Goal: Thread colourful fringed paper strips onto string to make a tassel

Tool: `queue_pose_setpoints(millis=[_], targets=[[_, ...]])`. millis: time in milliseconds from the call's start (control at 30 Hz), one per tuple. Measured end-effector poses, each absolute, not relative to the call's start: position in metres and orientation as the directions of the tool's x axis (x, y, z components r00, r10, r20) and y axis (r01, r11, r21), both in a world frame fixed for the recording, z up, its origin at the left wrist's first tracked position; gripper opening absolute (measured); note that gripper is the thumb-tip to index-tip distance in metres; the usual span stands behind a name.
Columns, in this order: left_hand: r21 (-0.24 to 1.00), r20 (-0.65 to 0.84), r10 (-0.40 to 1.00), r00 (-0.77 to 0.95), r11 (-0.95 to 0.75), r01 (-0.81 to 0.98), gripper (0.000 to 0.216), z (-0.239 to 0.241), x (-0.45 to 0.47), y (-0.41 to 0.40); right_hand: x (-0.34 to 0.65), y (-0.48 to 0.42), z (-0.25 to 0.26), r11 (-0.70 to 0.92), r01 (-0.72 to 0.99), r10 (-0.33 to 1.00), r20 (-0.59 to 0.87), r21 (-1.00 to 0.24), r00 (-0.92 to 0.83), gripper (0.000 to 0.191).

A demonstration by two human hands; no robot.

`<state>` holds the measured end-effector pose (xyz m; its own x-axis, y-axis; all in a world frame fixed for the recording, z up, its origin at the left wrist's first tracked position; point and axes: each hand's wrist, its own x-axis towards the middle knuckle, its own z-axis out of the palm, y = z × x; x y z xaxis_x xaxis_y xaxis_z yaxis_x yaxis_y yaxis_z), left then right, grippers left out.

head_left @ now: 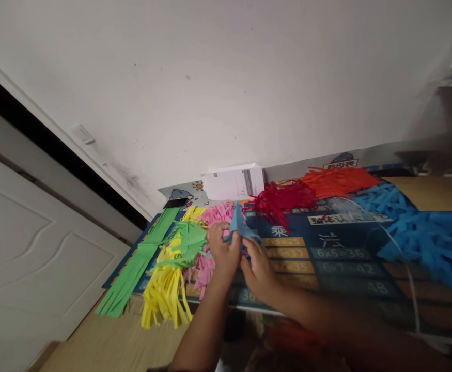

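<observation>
— White wall (226,77) fills everything beyond the hands. A pale door (35,248) stands far off to their left, and under them a wooden table (105,346) carries a dark blue number chart (338,258).

— And the paper heaps?

— The blue strips (423,237) are the biggest pile, well out to the right of the right hand. The orange strips (338,181) and red strips (283,199) lie beyond it. The green strips (140,263) and yellow strips (166,289) fan out left of the left hand, and the pink strips (218,214) sit just behind and under it.

— So what are the hands on?

— One small folded blue paper (238,227), shared by both. The left hand (221,250) is curled, fingertips pinched on the paper's left side. The right hand (259,266) is curled as well, fingers closed on the lower right edge.

— Which way does it lie?

— It sits just past the fingertips, in the gap between the two hands. Its long axis runs away from the person toward the wall, with the tip raised. The left hand is a touch further forward, nearer that tip, and the right is nearer the base. The blur hides the exact finger placement.
</observation>
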<state>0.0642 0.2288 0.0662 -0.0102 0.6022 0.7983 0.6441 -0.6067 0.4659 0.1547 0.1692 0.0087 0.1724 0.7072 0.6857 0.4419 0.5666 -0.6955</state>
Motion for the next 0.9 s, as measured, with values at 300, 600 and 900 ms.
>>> queue_pose_setpoints(millis=[300, 600, 900], targets=[[0.206, 0.887, 0.441, 0.139, -0.646, 0.736, 0.004, 0.065, 0.057, 0.212, 0.156, 0.188, 0.011, 0.454, 0.489, 0.800, 0.582, -0.745, 0.146, 0.035], [0.215, 0.802, 0.565, 0.192, -0.575, 0.789, 0.006, 0.064, 0.047, 0.213, 0.166, 0.196, 0.026, 0.379, 0.185, 0.824, 0.422, -0.907, 0.378, 0.017], [0.422, 0.621, 0.763, 0.182, -0.521, 0.741, 0.006, 0.074, 0.056, 0.219, 0.178, 0.212, 0.024, 0.424, 0.280, 0.829, 0.494, -0.861, 0.262, 0.022]])
